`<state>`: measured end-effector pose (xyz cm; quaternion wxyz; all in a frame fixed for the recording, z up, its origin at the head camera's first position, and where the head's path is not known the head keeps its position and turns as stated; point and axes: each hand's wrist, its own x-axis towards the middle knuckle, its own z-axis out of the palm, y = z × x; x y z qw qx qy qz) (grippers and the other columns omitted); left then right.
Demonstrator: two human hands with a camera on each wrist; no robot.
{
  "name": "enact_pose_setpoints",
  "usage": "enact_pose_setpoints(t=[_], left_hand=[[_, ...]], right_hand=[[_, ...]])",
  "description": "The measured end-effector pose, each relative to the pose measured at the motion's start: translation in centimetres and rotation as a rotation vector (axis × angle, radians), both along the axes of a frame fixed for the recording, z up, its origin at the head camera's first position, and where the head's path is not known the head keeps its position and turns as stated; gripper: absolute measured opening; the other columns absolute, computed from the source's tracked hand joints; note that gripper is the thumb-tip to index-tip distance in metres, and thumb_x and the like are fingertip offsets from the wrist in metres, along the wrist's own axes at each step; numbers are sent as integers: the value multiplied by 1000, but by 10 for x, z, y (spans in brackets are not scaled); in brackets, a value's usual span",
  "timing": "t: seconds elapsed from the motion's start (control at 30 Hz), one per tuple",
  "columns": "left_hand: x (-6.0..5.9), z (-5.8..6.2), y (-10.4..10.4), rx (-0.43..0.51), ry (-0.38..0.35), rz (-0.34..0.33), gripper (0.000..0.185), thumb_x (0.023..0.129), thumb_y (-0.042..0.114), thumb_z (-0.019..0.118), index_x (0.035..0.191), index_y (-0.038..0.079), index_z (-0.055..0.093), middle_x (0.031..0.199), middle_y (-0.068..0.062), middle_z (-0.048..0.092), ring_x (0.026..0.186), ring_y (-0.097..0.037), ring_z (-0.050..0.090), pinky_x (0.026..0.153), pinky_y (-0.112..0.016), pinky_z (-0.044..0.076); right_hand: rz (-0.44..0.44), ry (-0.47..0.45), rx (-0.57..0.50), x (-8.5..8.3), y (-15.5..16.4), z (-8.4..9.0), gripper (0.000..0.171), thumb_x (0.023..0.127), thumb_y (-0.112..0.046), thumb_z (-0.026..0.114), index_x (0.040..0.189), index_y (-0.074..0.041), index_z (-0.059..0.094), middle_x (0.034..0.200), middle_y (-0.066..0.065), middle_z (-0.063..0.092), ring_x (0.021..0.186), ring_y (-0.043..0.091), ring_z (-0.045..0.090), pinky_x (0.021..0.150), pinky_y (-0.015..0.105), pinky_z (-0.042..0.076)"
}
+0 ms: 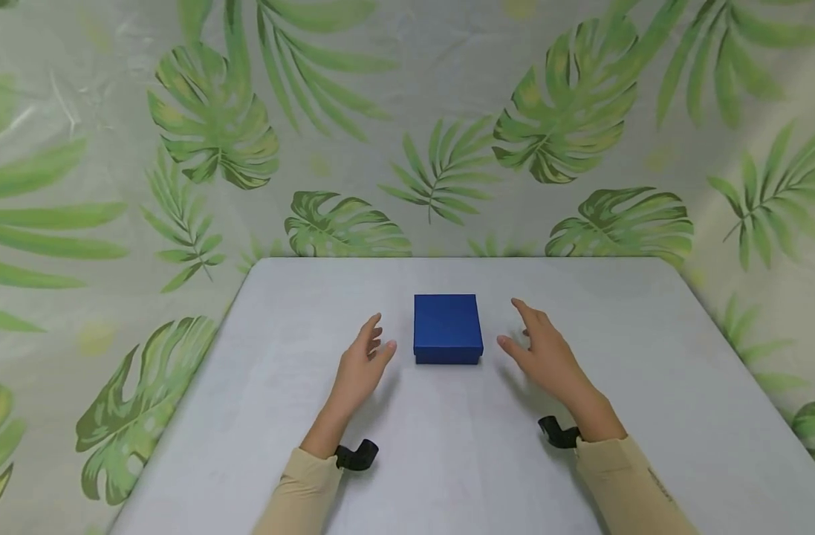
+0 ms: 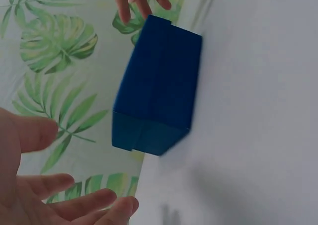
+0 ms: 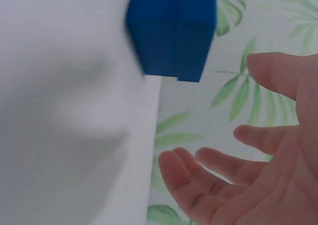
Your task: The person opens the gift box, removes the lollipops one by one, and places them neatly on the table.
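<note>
A square blue box [image 1: 446, 327] with a lid over its base sits on the white table, between the two hands. To its left is my left hand [image 1: 362, 365], fingers relaxed and apart from the box. My right hand [image 1: 544, 357] stands to its right, thumb and index finger spread, also holding nothing. In the left wrist view the blue box [image 2: 156, 78] shows its side and the step under the lid, with the left fingers [image 2: 89, 205] loosely extended below. The right wrist view has the box [image 3: 171, 31] at the top and the right hand [image 3: 248, 170] with slightly bent fingers.
The white table [image 1: 460, 461] has its far edge just behind the box. A leaf-patterned curtain [image 1: 447, 96] hangs behind and along both sides. Each wrist carries a black camera mount, on the left [image 1: 357, 455] and on the right [image 1: 558, 432].
</note>
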<state>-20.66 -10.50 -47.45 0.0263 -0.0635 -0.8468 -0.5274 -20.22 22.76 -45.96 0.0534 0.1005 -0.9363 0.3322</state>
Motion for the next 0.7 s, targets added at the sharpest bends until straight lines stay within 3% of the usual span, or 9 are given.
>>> enact_pose_setpoints(t=[0.13, 0.23, 0.4, 0.53, 0.7], left_hand=[[-18, 12, 6, 39, -52, 21, 52, 102, 33, 59, 151, 20, 47, 141, -16, 56, 127, -34, 57, 95, -50, 53], [-32, 19, 10, 77, -101, 7, 47, 102, 33, 60, 147, 20, 53, 138, -13, 59, 124, -31, 59, 94, -46, 54], [-51, 20, 19, 246, -192, -22, 40, 102, 25, 61, 141, 14, 59, 133, -12, 62, 121, -31, 60, 95, -41, 54], [-58, 13, 26, 342, -245, -31, 43, 100, 19, 63, 142, 7, 57, 132, -16, 62, 123, -36, 59, 96, -42, 54], [-60, -6, 29, 336, -298, -40, 42, 100, 17, 63, 140, 6, 59, 125, -15, 65, 113, -31, 64, 94, -41, 55]], right_hand=[[-13, -32, -45, -15, -6, 8, 77, 101, -48, 57, 161, -16, 23, 154, 21, 37, 120, 39, 55, 87, 58, 50], [-8, -58, -68, -26, -13, 12, 75, 101, -45, 58, 161, -14, 24, 152, 22, 40, 117, 38, 57, 87, 56, 51], [12, -114, -100, -41, -24, 13, 73, 101, -41, 59, 159, -11, 28, 150, 24, 44, 116, 38, 59, 87, 54, 53], [28, -184, -158, -47, -31, 8, 74, 100, -43, 60, 159, -9, 29, 150, 23, 44, 113, 36, 63, 86, 50, 56], [48, -273, -227, -50, -33, -3, 74, 100, -38, 62, 158, -5, 30, 145, 26, 48, 92, 26, 71, 75, 40, 60]])
